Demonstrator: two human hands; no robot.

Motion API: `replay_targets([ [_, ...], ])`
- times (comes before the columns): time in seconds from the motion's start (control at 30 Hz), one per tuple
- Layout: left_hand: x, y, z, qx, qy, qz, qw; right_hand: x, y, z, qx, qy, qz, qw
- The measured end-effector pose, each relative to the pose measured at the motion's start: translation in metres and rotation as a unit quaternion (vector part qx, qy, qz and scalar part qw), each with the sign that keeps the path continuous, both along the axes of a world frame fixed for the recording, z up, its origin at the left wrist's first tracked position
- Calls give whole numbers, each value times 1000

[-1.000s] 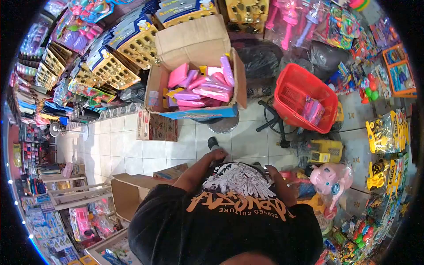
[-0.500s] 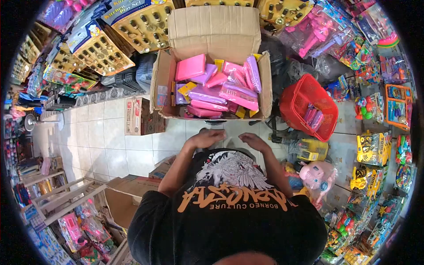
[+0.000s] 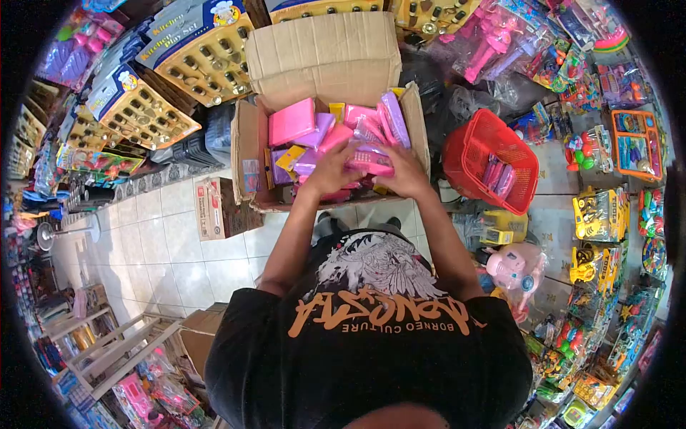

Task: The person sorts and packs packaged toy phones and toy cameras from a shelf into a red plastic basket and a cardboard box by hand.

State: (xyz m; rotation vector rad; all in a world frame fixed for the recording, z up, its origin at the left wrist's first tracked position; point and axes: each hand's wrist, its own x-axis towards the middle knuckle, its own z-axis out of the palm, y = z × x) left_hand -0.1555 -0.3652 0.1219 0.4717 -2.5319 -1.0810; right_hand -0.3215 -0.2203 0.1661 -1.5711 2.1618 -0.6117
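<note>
An open cardboard box (image 3: 321,61) stands in front of me, full of wrapped packs in pink and purple. My left hand (image 3: 331,171) reaches over the near rim and lies on the packs left of centre, its fingers spread. Opposite it, my right hand (image 3: 406,171) rests at the right part of the pile, fingers apart and bent. Between the two hands lies a pink and purple pack (image 3: 371,163); the fingertips touch it or sit very near it. A larger pink pack (image 3: 291,121) leans at the box's back left.
To the right stands a red basket (image 3: 475,154) with several purple packs inside. A small carton (image 3: 209,207) sits on the tiled floor at left. Kitchen play sets (image 3: 207,61) hang behind, and bagged toys (image 3: 600,214) line the right. A wooden rack (image 3: 118,343) is at lower left.
Both hands have moved forward from in front of my chest into the box, onto the packs. The view has shifted a little, with the box now further left.
</note>
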Motion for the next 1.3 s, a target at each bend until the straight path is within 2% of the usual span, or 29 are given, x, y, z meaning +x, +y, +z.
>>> replay_targets([
  [0.03, -1, 1, -8, 24, -18, -19, 999, 3, 0, -7, -3, 2, -1, 1000],
  [0.07, 0, 6, -2, -33, -124, 5, 992, 9, 3, -15, 1, 21, -28, 999],
  [0.1, -1, 5, -1, -34, -123, 7, 992, 10, 3, -23, 7, 40, -53, 998],
  [0.2, 1, 8, -7, -34, -118, 20, 992, 0, 6, -37, -21, 26, -20, 999],
  [0.27, -3, -1, -9, 78, -36, 18, 996, 1, 5, -34, -32, 30, -4, 999],
  [0.3, -4, -5, -9, 76, -34, 25, 996, 1, 2, -31, -28, 26, -16, 999],
  [0.37, -5, -9, -2, 102, 87, 29, 991, 0, -4, -19, -28, 20, -23, 999],
  [0.4, -5, -6, 1, 257, 130, 83, 954, -4, -8, -12, -60, -15, -8, 998],
  [0.43, -1, -7, 11, 254, 130, 87, 955, -6, -11, -4, -91, -52, 5, 994],
  [0.5, 10, -10, 35, 281, 102, 184, 937, -7, -16, 20, -126, -65, 27, 989],
  [0.57, 22, -14, 38, 289, 117, 180, 933, -9, -19, 55, -47, -166, 58, 983],
  [0.63, 38, -24, 33, 175, 152, 119, 965, -15, -25, 71, -4, -189, 70, 979],
  [0.67, 45, -22, 35, 274, 190, 110, 936, -20, -29, 71, -65, -147, 143, 977],
  [0.7, 49, -23, 38, 272, 189, 113, 937, -22, -31, 73, -126, -103, 214, 963],
  [0.77, 57, -25, 47, 461, 174, 73, 867, -17, -36, 91, -106, -102, 217, 965],
  [0.8, 62, -25, 55, 513, 123, 89, 845, -13, -39, 98, -119, -67, 248, 959],
  [0.83, 65, -24, 59, 511, 125, 93, 845, -9, -44, 102, -132, -31, 278, 951],
  [0.9, 67, -25, 65, 364, 46, 33, 930, -1, -54, 104, -176, -6, 301, 937],
  [0.97, 73, -25, 68, 401, 35, 30, 915, 10, -62, 109, -220, 19, 321, 921],
  [1.03, 77, -22, 64, 453, 112, 17, 884, 22, -66, 116, -235, 79, 297, 922],
  [1.1, 80, -21, 67, 478, 142, 32, 866, 30, -74, 109, -232, 78, 291, 925],
  [1.17, 87, -22, 63, 485, 152, 97, 856, 33, -86, 95, -254, 40, 241, 936],
  [1.2, 91, -20, 60, 517, 163, 144, 828, 34, -89, 90, -273, 26, 221, 936],
  [1.23, 94, -17, 64, 517, 166, 147, 827, 34, -93, 85, -272, 25, 225, 935],
  [1.3, 101, -15, 73, 472, 204, 228, 827, 32, -101, 68, -236, -87, 192, 949],
])
